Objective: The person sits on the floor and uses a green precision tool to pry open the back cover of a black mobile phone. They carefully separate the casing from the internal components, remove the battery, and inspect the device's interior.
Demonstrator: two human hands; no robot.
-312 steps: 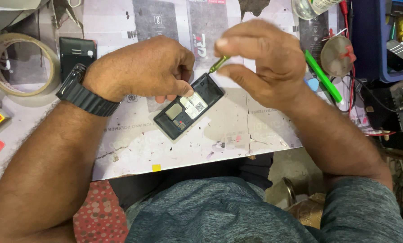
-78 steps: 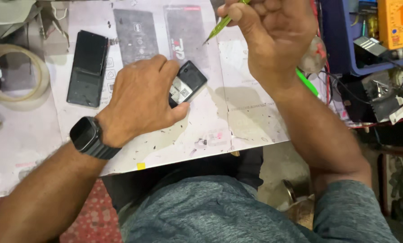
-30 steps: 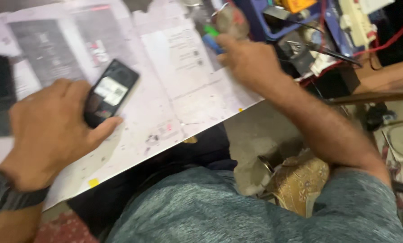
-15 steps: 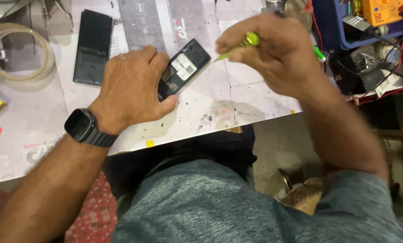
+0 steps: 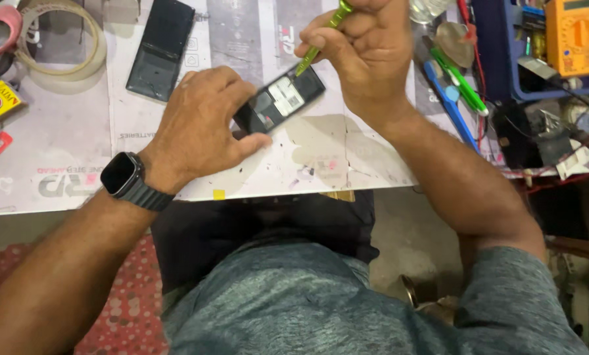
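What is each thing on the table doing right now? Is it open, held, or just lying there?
Small phone: back cover off, insides showing, lying flat.
Left hand: pressing the small phone down.
Right hand: closed around the green screwdriver.
Green screwdriver: held tilted, tip on the phone's top end.
Black back panel: lying loose, apart from the phone.
Tape roll: lying flat, untouched.
Yellow meter: resting in the blue tray; screen unclear.

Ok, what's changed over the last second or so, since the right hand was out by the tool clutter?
The right hand came back from the clutter at the bench's right edge with the green screwdriver pinched in it, and its tip now sits at the opened phone. The left hand kept its grip on that phone throughout. The black back panel stayed flat on the bench.
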